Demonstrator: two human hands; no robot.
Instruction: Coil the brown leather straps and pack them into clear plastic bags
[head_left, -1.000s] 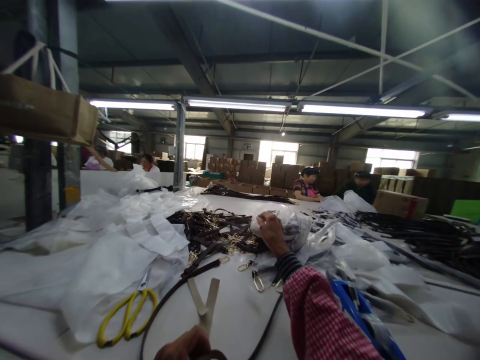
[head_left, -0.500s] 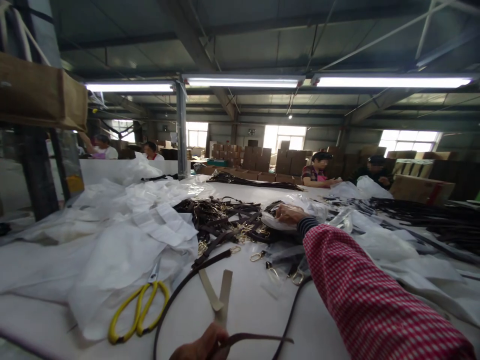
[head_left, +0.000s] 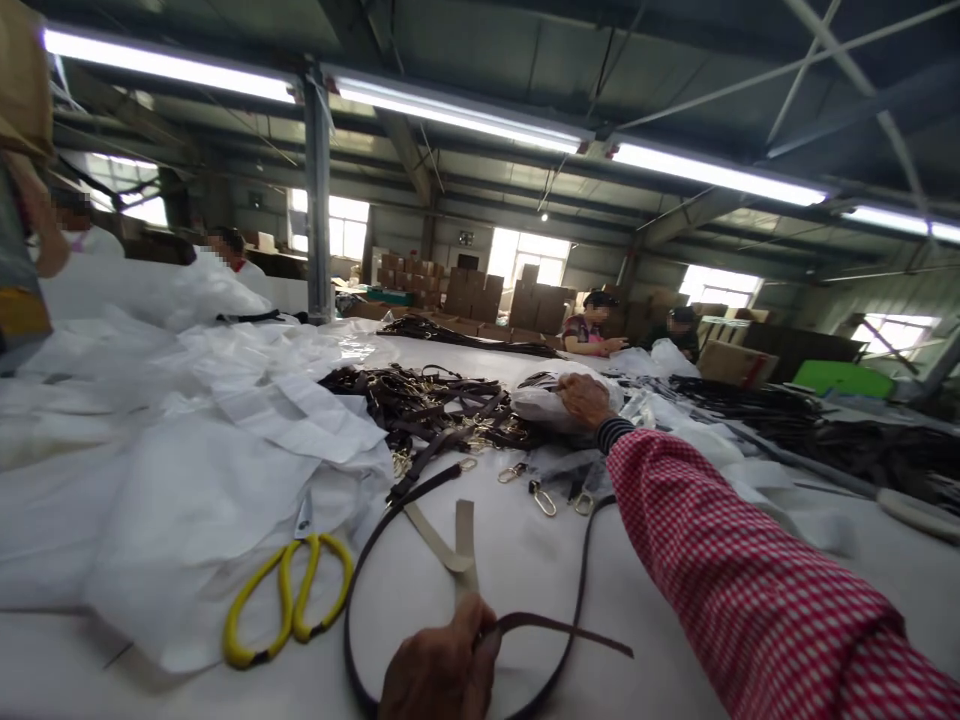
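At the bottom centre my left hand (head_left: pixel 442 660) is closed in a pinch around a dark brown strap (head_left: pixel 525 622) and a folded beige strip (head_left: pixel 463 535). The strap's loose end points right, and a long loop of dark strap (head_left: pixel 351 610) curves on the table around the hand. Farther away, my right hand (head_left: pixel 585 402) has its fingers curled on a clear plastic bag (head_left: pixel 541 402) with dark straps inside; the fingertips are partly hidden. Left of that bag lies a pile of dark straps (head_left: pixel 420 400) with gold-coloured clasps. Several clasps (head_left: pixel 543 498) lie just in front of it.
Yellow-handled scissors (head_left: pixel 289 590) lie on the white table (head_left: pixel 300 695) to the left. Crumpled white plastic bags (head_left: pixel 195 480) cover the left side. More dark straps (head_left: pixel 847 430) lie at the right. A metal post (head_left: pixel 318 200) stands behind, and co-workers (head_left: pixel 592 325) sit across the table.
The view has turned right and tilted. My left hand now shows more fully, still pinching the strap and beige strip. My right hand remains at the plastic bag, which looks more bunched up.
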